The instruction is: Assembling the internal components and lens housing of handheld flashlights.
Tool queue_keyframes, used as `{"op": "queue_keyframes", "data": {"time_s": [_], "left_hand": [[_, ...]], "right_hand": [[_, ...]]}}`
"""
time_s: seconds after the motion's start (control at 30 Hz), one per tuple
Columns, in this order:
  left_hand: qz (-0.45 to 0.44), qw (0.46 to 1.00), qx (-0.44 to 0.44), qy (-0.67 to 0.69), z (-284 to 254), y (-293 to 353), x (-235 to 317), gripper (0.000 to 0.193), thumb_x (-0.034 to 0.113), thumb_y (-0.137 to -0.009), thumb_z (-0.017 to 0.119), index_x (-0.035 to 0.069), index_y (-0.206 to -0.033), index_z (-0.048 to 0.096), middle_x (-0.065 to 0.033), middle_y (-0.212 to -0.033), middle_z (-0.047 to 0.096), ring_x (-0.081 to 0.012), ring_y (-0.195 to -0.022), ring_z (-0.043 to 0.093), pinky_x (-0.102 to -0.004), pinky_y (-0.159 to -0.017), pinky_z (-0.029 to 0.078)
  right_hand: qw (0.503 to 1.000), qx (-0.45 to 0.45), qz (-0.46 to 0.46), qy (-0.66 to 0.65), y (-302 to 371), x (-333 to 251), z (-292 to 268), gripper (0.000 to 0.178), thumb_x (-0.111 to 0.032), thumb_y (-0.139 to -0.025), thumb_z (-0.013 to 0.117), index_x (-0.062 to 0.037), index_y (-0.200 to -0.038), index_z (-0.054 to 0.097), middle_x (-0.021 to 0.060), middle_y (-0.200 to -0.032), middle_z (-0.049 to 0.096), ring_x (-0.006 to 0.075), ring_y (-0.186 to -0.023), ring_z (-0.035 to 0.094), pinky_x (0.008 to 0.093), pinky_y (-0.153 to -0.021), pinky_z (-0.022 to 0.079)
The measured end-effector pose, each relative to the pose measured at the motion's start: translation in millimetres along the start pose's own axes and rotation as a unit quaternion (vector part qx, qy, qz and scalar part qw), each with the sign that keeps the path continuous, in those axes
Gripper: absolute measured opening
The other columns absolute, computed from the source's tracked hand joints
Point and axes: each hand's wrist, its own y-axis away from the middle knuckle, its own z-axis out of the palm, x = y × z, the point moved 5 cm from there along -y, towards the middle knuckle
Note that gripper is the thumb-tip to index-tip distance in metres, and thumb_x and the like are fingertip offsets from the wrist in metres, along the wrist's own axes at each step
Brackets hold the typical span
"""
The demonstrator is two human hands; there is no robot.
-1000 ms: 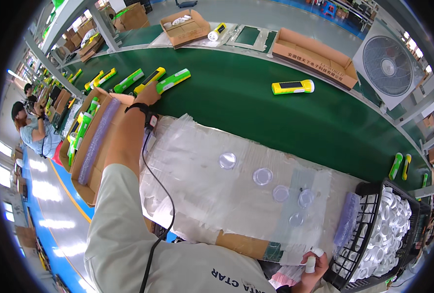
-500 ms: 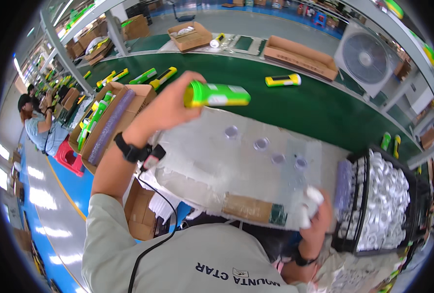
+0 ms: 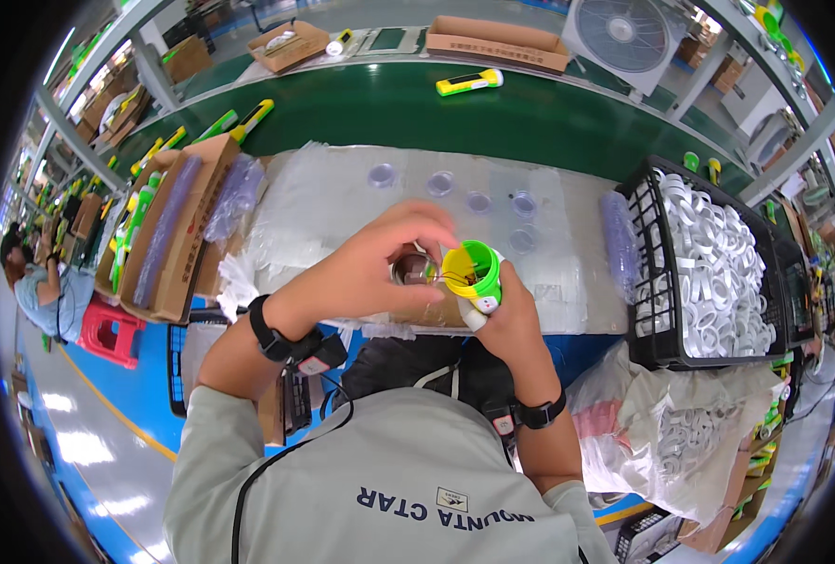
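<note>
Grips a green-and-yellow plastic flashlight body [image 3: 472, 289] in the right hand [image 3: 516, 324], with fingers wrapped around its side and the round mouth turned up toward the camera, near the front edge of a work surface covered in pale plastic sheeting [image 3: 319, 211]. Curls thumb and fingertips of the left hand [image 3: 361, 273] around a shiny, round clear-and-silver piece [image 3: 416, 270], just beside the mouth, with thin wires [image 3: 449, 277] running between. Seems only partway along, with wiring exposed, mouth uncovered and the shiny piece apart from the body. Leaves five clear, thin round discs [image 3: 441, 183] loose on the sheeting and many white plastic rings [image 3: 714, 273] heaped in a black plastic crate [image 3: 718, 362]. Offers open room on the sheeting left of the discs, up to the long green belt [image 3: 361, 113]. Meets limits at the crate and purple bubble-wrap roll [image 3: 620, 240] on the right, at the brown cardboard carton [image 3: 201, 207] on the left, and at the front edge close below.
</note>
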Motion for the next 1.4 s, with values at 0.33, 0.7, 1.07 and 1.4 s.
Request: {"op": "queue_keyframes", "data": {"time_s": [0.33,0.7,1.07,1.4], "left_hand": [[0.233,0.948,0.057,-0.211,14,-18,-26,0.036,0.030,-0.074,0.073,0.007,-0.098,0.060,-0.0121,-0.103,0.052,-0.0289,-0.096,0.052,-0.0370,-0.080,0.045],[0.162,0.980,0.082,0.081,8,-25,-99,0.058,0.028,-0.086,0.061,0.010,-0.130,0.027,-0.0199,-0.131,0.034,-0.0308,-0.113,0.045,-0.0444,-0.099,0.035],[0.189,0.966,-0.013,-0.179,10,-64,-56,0.045,-0.006,-0.080,0.045,0.004,-0.123,0.042,-0.0223,-0.133,0.043,-0.0381,-0.125,0.041,-0.0470,-0.103,0.033],[0.329,0.939,-0.053,-0.083,18,-76,-56,0.031,0.007,-0.076,0.061,0.007,-0.107,0.059,-0.0149,-0.116,0.055,-0.0334,-0.102,0.056,-0.0480,-0.095,0.040]], "right_hand": [[0.996,-0.015,0.073,-0.049,-19,14,30,0.052,-0.019,-0.069,0.073,-0.0029,-0.112,0.049,0.0193,-0.094,0.061,0.0381,-0.086,0.060,0.0419,-0.072,0.049],[0.979,0.077,0.087,-0.168,-30,52,35,0.047,-0.017,-0.075,0.069,-0.0050,-0.115,0.047,0.0155,-0.098,0.063,0.0295,-0.088,0.064,0.0349,-0.075,0.049],[0.974,0.058,0.094,-0.198,-26,69,47,0.057,-0.011,-0.075,0.067,-0.0065,-0.125,0.041,0.0118,-0.108,0.059,0.0233,-0.096,0.060,0.0332,-0.082,0.047],[0.982,0.023,0.035,-0.187,-17,65,52,0.061,-0.017,-0.074,0.072,-0.0038,-0.125,0.041,0.0139,-0.113,0.056,0.0257,-0.102,0.058,0.0345,-0.085,0.045]]}}
